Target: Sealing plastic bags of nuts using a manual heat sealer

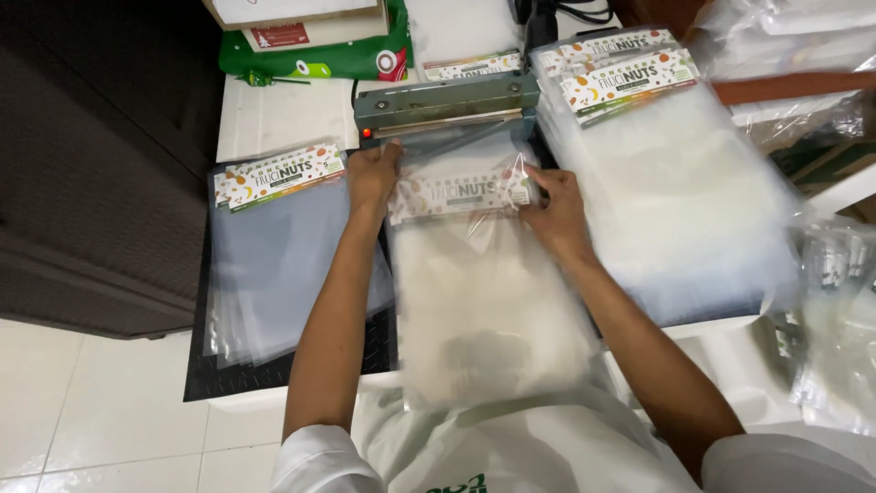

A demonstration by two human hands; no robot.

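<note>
We see both hands holding one clear plastic bag (484, 301) by its printed header card (461, 194), whose top edge lies at the green heat sealer (447, 102) at the far side of the table. The left hand (372, 178) pinches the card's left end — the right hand (557, 215) grips its right end. Stacks of similar bags lie left (274, 256) and right (675, 192).

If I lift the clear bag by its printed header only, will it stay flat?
Probably not: the clear bag looks like thin film, already drooping over the table edge. It seems empty, so likely light. Its glossy surface may slip, which fits both left hand and right hand pinching it.
</note>
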